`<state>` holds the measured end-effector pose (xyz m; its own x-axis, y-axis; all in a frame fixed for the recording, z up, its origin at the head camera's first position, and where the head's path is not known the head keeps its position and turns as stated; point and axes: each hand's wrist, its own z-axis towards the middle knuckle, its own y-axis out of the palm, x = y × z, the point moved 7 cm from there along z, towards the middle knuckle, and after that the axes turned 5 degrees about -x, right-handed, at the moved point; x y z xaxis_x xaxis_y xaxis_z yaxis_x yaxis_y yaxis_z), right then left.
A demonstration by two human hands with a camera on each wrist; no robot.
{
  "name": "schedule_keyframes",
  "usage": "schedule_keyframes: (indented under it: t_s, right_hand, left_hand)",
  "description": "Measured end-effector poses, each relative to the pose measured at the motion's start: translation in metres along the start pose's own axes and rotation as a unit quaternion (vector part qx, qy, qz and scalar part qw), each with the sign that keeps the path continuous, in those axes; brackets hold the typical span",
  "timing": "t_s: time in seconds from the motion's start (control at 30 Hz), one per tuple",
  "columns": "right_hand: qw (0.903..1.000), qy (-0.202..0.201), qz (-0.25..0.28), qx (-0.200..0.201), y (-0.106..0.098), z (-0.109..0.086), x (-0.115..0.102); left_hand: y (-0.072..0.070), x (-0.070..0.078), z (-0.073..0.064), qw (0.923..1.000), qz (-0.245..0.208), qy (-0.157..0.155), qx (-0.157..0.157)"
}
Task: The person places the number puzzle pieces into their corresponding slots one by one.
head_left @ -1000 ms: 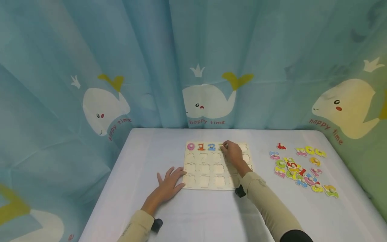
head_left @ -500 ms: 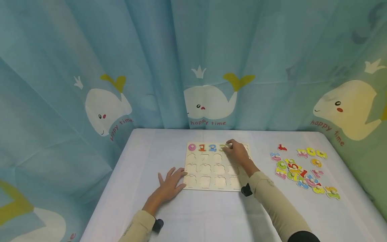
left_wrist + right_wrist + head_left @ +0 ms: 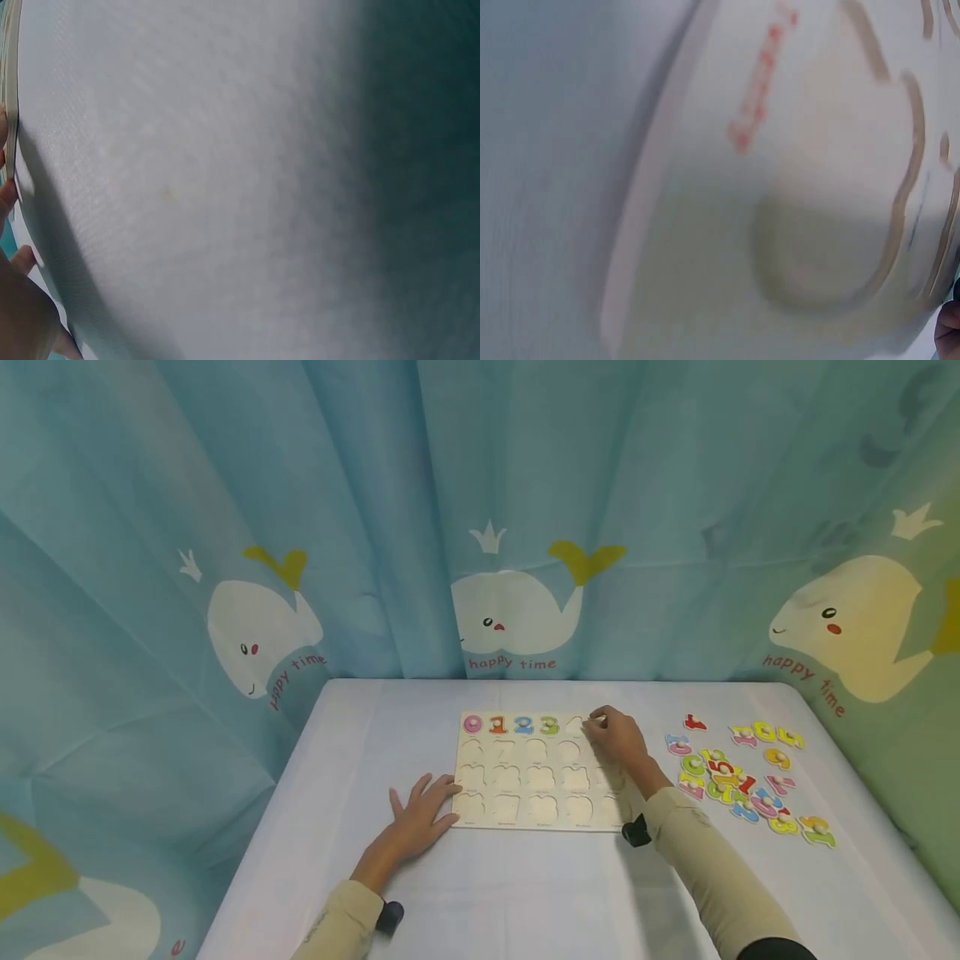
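Note:
A pale wooden number puzzle board (image 3: 487, 821) lies on the white table, with rows of shallow cut-outs. In its back row sit a pink 0 (image 3: 472, 724), an orange 1 (image 3: 498, 724), a blue 2 (image 3: 524, 725) and a green 3 (image 3: 550, 725). Spread fingers of my left hand (image 3: 417, 818) rest at the board's left edge. Over the right end of the back row is my right hand (image 3: 619, 739), its fingers loosely bent, no number piece showing in them. The right wrist view has the board's near edge and bare cut-outs close up, only a fingertip (image 3: 949, 328) at its border.
Loose number pieces (image 3: 722, 768) lie in a heap right of the board, several overlapping. A red piece (image 3: 694, 722) lies apart behind them, and a green and yellow one (image 3: 817, 831) in front. A blue whale-print curtain (image 3: 375, 568) hangs behind the table (image 3: 360, 718).
My right hand has come off the green 3 and moved right along the back row, uncovering the 3 and a bare cut-out beside it. My left hand stays put.

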<state>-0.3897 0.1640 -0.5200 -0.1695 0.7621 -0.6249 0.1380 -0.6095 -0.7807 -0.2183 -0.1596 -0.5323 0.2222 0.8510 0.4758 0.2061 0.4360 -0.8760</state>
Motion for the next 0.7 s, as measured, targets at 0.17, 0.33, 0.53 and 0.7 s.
schedule_keyframes:
  t_s: [0.17, 0.33, 0.53, 0.7]
  right_hand:
    - [0.9998, 0.019, -0.009, 0.000, -0.009, -0.002, 0.014]
    - [0.9981, 0.062, -0.005, -0.001, -0.022, -0.003, 0.031]
    - [0.9952, 0.094, -0.007, 0.028, -0.044, -0.005, 0.050]
    - [0.9872, 0.138, 0.024, 0.076, -0.064, -0.015, 0.064]
  left_hand:
    - [-0.001, -0.001, 0.000, 1.0000, -0.003, 0.004, 0.002]
    - [0.000, -0.002, 0.000, 1.0000, -0.005, 0.004, 0.003]
    - [0.000, -0.002, 0.001, 1.0000, -0.002, 0.002, -0.001]
    - [0.000, 0.000, 0.001, 1.0000, -0.007, 0.002, -0.001]
